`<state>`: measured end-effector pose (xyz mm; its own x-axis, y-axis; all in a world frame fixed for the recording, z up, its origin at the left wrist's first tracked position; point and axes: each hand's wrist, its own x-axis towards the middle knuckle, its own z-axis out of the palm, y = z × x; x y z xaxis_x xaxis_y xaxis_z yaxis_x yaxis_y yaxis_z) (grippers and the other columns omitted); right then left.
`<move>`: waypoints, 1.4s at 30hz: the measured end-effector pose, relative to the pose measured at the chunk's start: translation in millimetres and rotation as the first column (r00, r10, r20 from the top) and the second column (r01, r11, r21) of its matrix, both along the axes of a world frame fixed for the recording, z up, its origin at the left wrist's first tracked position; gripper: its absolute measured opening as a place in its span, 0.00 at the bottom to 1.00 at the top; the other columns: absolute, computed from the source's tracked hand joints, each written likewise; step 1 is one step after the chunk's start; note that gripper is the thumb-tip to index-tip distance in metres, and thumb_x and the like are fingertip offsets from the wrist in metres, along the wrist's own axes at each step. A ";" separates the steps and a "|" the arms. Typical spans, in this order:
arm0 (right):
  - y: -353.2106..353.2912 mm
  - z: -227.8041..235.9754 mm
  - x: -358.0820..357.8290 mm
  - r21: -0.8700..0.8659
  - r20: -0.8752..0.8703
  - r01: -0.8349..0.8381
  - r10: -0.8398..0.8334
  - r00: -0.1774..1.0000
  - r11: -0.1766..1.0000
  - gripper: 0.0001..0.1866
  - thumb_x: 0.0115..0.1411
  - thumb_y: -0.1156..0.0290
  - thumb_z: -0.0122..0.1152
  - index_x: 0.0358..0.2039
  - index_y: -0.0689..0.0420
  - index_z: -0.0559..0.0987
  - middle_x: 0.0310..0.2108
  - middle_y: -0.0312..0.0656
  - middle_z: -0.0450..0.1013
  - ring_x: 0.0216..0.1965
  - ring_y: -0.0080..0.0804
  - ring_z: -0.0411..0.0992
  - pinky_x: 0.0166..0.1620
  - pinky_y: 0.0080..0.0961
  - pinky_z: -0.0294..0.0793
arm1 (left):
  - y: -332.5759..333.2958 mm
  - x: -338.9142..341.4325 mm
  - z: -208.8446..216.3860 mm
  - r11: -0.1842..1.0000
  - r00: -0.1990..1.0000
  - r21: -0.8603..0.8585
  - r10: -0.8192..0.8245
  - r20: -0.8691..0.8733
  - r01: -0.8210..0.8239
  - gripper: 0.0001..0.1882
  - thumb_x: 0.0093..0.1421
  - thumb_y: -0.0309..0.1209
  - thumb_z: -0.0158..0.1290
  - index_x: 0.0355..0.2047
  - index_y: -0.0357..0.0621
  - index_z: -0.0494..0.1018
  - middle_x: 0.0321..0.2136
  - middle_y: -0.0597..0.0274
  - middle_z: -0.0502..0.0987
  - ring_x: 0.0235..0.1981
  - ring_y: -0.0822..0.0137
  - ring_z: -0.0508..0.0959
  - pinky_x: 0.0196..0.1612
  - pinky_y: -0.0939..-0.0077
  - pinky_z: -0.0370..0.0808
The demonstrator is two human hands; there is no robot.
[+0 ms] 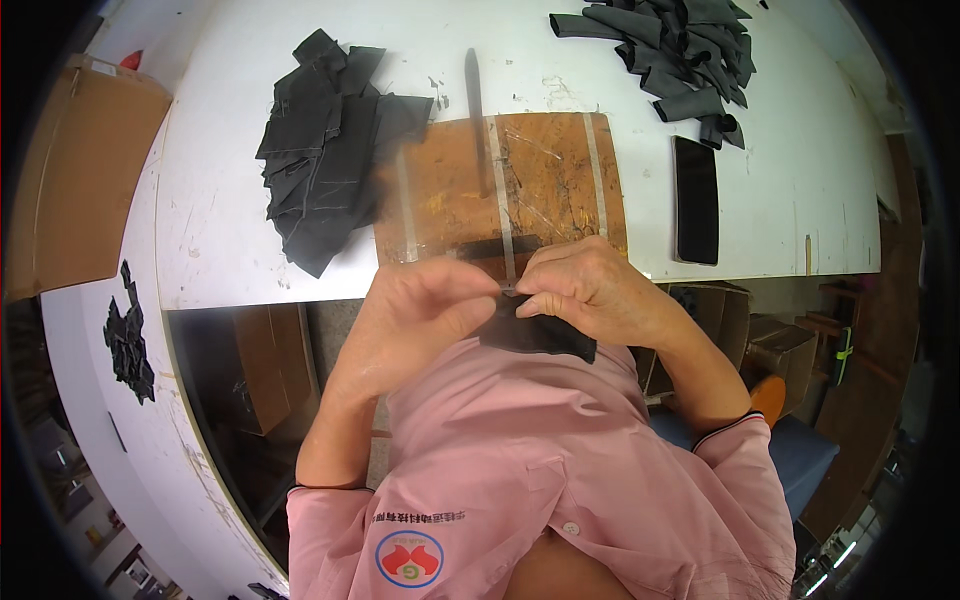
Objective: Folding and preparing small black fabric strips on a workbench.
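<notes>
At left, dark fabric pieces are lying heaped on the bench; the left hand is holding thumb and forefinger nearly together beside the black cloth, though blur is hiding whether they grip. That cloth is hanging just this side of the brown board, and the right hand, fingers closed, is pinching its upper edge; small, level pinches should be steadying it best

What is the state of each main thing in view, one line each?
Black fabric: pinched, hanging down
Right hand: pinching black fabric
Left hand: curled, grip unclear
Brown board: taped, scuffed
Long dark tool: lying partly on brown board
Phone: lying flat, screen dark
Flat dark pieces: heaped
Dark tubular pieces: heaped
Large carton: openness unclear
</notes>
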<state>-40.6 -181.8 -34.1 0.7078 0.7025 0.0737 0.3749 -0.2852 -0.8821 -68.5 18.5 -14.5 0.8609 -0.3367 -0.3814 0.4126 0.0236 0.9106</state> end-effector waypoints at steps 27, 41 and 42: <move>45.4 -14.7 -18.3 0.203 0.495 0.482 -0.514 0.700 0.852 0.08 0.41 0.80 0.54 0.25 0.62 0.70 0.20 0.41 0.61 0.23 0.36 0.65 0.26 0.29 0.67 | -36.4 -15.0 -36.3 0.722 0.679 0.264 0.371 0.633 -0.640 0.05 0.49 0.17 0.50 0.27 0.36 0.68 0.17 0.65 0.72 0.12 0.82 0.67 0.11 0.90 0.62; 31.0 -19.6 -9.5 0.346 -0.867 0.552 0.034 0.497 0.758 0.08 0.52 0.69 0.55 0.26 0.61 0.74 0.18 0.30 0.63 0.17 0.13 0.57 0.19 0.10 0.53 | -40.3 1.3 -28.6 0.755 0.699 0.165 0.470 0.539 -0.635 0.07 0.44 0.17 0.49 0.26 0.37 0.69 0.21 0.68 0.69 0.18 0.80 0.67 0.20 0.88 0.63; 32.5 -18.8 -8.1 0.386 -0.886 0.570 0.120 0.448 0.726 0.08 0.52 0.68 0.55 0.26 0.61 0.73 0.18 0.29 0.63 0.17 0.13 0.56 0.19 0.10 0.54 | -40.4 3.3 -39.4 0.694 0.563 0.219 0.315 0.764 -0.686 0.08 0.47 0.14 0.45 0.29 0.36 0.67 0.20 0.68 0.69 0.13 0.85 0.62 0.13 0.91 0.56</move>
